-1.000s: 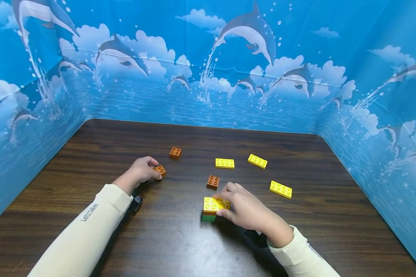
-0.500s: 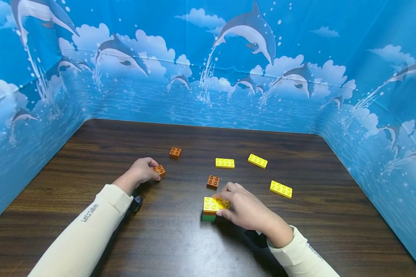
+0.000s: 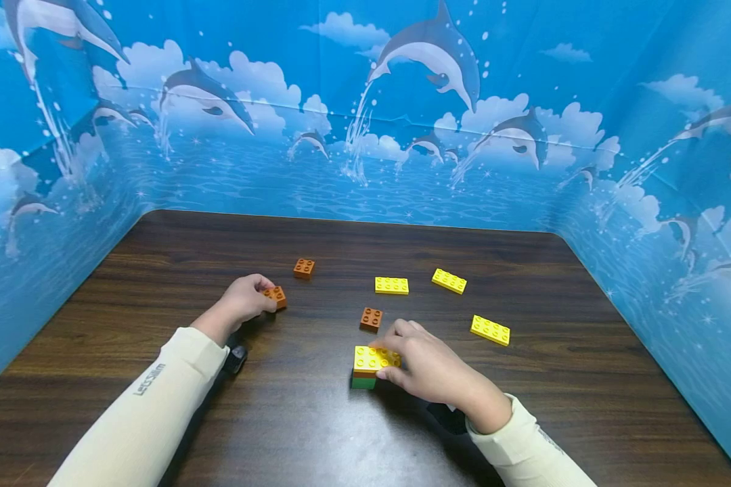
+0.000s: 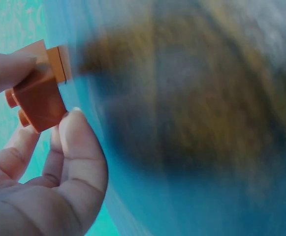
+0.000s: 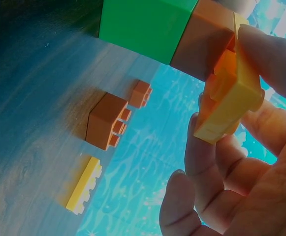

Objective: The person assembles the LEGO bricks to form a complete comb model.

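Note:
My left hand (image 3: 242, 302) pinches an orange-brown brick (image 3: 276, 297) between thumb and fingers, left of the table's middle. In the left wrist view the same brick (image 4: 42, 101) has its studs turned toward the palm side. My right hand (image 3: 429, 362) grips the overhanging right end of a yellow flat brick (image 3: 367, 358), which tops a small stack. Beneath it come a brown brick (image 5: 202, 39) and a green brick (image 5: 145, 27), seen in the right wrist view. From that side, the yellow brick (image 5: 231, 103) juts out past the brown one, its hollow underside showing.
Just behind the stack lies a loose brown brick (image 3: 371, 318); another orange-brown brick (image 3: 304, 268) is farther back. Several yellow flat bricks (image 3: 392, 285) lie at the back and right. A blue dolphin-print curtain (image 3: 353, 135) surrounds the dark wooden table (image 3: 268, 419).
The head view has shifted slightly. Both hands keep their grips with hardly any movement, and the stack and loose bricks stay where they were.

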{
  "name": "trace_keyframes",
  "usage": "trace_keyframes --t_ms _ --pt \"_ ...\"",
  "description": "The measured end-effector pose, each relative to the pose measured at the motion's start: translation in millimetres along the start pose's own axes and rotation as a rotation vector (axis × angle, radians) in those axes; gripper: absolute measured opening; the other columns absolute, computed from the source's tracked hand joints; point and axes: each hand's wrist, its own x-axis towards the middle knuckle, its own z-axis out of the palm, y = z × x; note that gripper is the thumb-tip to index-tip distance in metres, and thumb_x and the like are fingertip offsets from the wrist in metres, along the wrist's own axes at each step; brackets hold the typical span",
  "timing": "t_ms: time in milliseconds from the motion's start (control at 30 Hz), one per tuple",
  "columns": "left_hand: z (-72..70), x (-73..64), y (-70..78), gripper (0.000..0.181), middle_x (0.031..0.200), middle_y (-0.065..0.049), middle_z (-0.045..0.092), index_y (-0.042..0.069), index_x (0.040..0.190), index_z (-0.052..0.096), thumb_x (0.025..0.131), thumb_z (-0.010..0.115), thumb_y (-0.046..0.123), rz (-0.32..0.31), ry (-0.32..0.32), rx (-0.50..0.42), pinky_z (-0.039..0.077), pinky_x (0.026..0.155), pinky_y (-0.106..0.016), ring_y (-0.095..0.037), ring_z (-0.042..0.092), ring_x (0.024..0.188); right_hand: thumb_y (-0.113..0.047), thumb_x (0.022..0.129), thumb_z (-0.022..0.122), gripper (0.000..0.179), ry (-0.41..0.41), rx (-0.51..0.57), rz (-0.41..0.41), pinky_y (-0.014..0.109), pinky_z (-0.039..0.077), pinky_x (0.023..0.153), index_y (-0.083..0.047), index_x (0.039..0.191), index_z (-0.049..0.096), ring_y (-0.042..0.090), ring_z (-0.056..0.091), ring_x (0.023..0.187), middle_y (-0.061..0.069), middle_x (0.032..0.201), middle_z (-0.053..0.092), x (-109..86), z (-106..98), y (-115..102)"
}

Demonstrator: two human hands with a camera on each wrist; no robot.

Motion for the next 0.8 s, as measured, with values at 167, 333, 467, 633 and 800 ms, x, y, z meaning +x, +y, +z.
trace_keyframes --t_ms 167,333,467,633,800 --pt "1.5 -2.7 1.7 0.037 0.109 -0.021 0.048 -0.004 0.116 0.045 0.081 0.056 0.005 0.052 0.011 -0.018 0.045 0.065 -0.033 -0.027 0.049 0.087 -0.034 0.078 0.067 0.041 0.002 -0.004 -0.003 0.024 0.037 0.067 -0.019 0.115 0.061 0.009 0.039 0.081 -0.010 0.089 0.045 0.8 0.4 -0.3" --pt "4.5 -7.7 7.2 0.039 0.109 -0.018 0.049 -0.002 0.116 0.046 0.080 0.057 0.006 0.109 0.044 -0.021 0.044 0.067 -0.031 -0.026 0.048 0.090 -0.033 0.078 0.067 0.040 0.000 0.002 -0.010 0.024 0.036 0.067 -0.019 0.116 0.061 0.009 0.039 0.081 -0.010 0.089 0.045 1.4 0.0 -0.5" --pt "8.8 -16.0 14.6 0.040 0.104 -0.016 0.050 -0.002 0.117 0.046 0.080 0.058 0.005 0.156 0.055 -0.031 0.042 0.065 -0.030 -0.025 0.046 0.085 -0.032 0.079 0.067 0.040 -0.010 0.012 -0.015 0.023 0.036 0.066 -0.019 0.116 0.061 0.009 0.039 0.080 -0.010 0.090 0.045 1.7 -0.8 0.3" --pt "17.2 -26.8 22.2 0.040 0.095 -0.013 0.050 -0.001 0.115 0.048 0.077 0.059 0.004 0.203 0.057 -0.055 0.039 0.061 -0.030 -0.023 0.044 0.079 -0.031 0.079 0.067 0.040 -0.025 0.024 -0.014 0.023 0.036 0.065 -0.019 0.117 0.060 0.009 0.039 0.079 -0.010 0.091 0.045 1.3 -1.8 1.4" --pt "26.0 -34.1 28.9 0.041 0.099 -0.014 0.052 0.000 0.115 0.049 0.077 0.060 0.004 0.234 0.050 -0.079 0.042 0.063 -0.029 -0.024 0.047 0.083 -0.030 0.079 0.068 0.040 -0.024 0.030 -0.014 0.023 0.037 0.066 -0.018 0.116 0.060 0.009 0.040 0.079 -0.009 0.092 0.046 1.2 -1.4 1.7"
